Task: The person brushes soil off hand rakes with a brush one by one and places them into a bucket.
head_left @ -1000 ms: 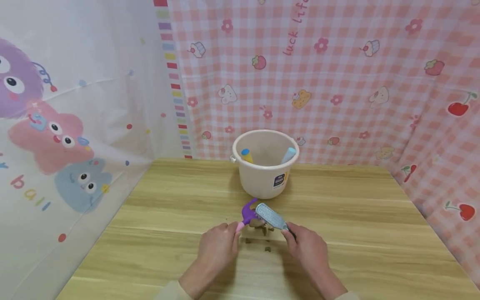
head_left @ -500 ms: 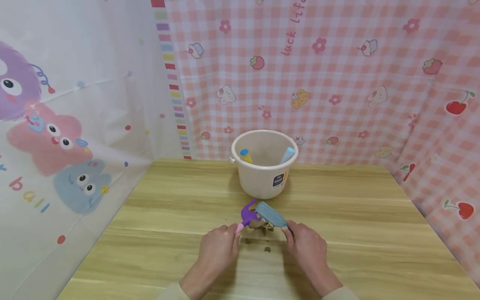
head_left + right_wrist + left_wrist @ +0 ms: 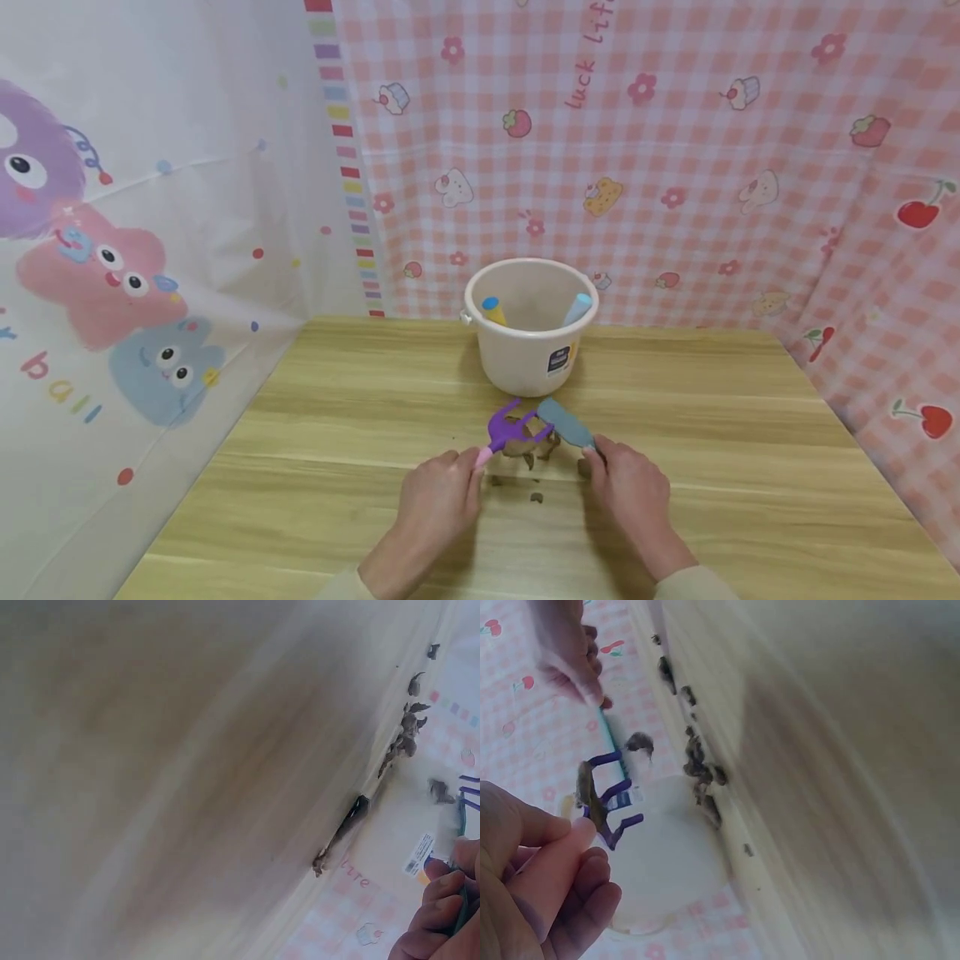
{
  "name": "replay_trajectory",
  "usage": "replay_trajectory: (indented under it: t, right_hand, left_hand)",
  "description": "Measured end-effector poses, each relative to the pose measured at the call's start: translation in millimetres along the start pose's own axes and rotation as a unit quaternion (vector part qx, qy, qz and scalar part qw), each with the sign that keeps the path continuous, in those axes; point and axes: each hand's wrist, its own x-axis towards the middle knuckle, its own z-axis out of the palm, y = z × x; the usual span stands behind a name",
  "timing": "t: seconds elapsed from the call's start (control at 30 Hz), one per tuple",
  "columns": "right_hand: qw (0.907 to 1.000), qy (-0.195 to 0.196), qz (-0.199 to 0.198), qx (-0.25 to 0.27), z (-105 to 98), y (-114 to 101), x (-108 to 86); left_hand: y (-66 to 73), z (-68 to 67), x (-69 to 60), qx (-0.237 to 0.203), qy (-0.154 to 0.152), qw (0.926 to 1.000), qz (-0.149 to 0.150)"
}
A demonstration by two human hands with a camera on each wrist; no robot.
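My left hand (image 3: 441, 500) grips the pink handle of a purple garden fork (image 3: 506, 429). Brown soil-like residue (image 3: 585, 784) coats the fork's head in the left wrist view. In my right hand (image 3: 630, 492) is a grey-blue brush (image 3: 566, 422), its head just right of the fork's tines. Pale bristles (image 3: 636, 763) seem to face the table. A blurred brown clump (image 3: 640, 742) is close to the bristles; whether it clings or falls, I cannot tell. Below both tools, brown clods (image 3: 528, 450) lie on the table.
A cream bucket (image 3: 525, 362) stands just behind the tools, with a yellow-and-blue handle (image 3: 493, 312) and a light-blue handle (image 3: 577, 309) inside. Loose brown bits (image 3: 536, 497) lie nearer me on the wooden table (image 3: 337, 467). Patterned cloths (image 3: 675, 150) hang behind and beside it.
The brush has moved right, away from the fork's head, and the tines and more brown clods now show. The fork has shifted slightly right. The bucket stays put.
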Motion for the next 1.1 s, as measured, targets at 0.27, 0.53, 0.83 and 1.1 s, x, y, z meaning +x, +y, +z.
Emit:
replay_trajectory:
  t: [0.27, 0.53, 0.83, 1.1]
  right_hand:
    - [0.9995, 0.011, -0.010, 0.027, -10.3, -12.7, -1.7]
    - [0.9994, -0.006, 0.031, -0.014, -8.8, -14.4, -3.1]
    - [0.9986, 0.005, -0.032, 0.043, -2.5, -24.5, -6.5]
    - [0.9994, -0.012, 0.015, 0.029, -3.1, -11.0, -4.2]
  left_hand:
    - [-5.1, -2.2, 3.4, 0.024, -0.015, 0.9992, -0.027]
    - [-5.7, -2.9, 4.7, 0.036, -0.023, 0.9985, -0.034]
    - [0.6, 0.5, 2.8, 0.030, -0.025, 0.9991, -0.016]
    - [0.2, -0.6, 1.5, 0.017, -0.018, 0.9997, -0.006]
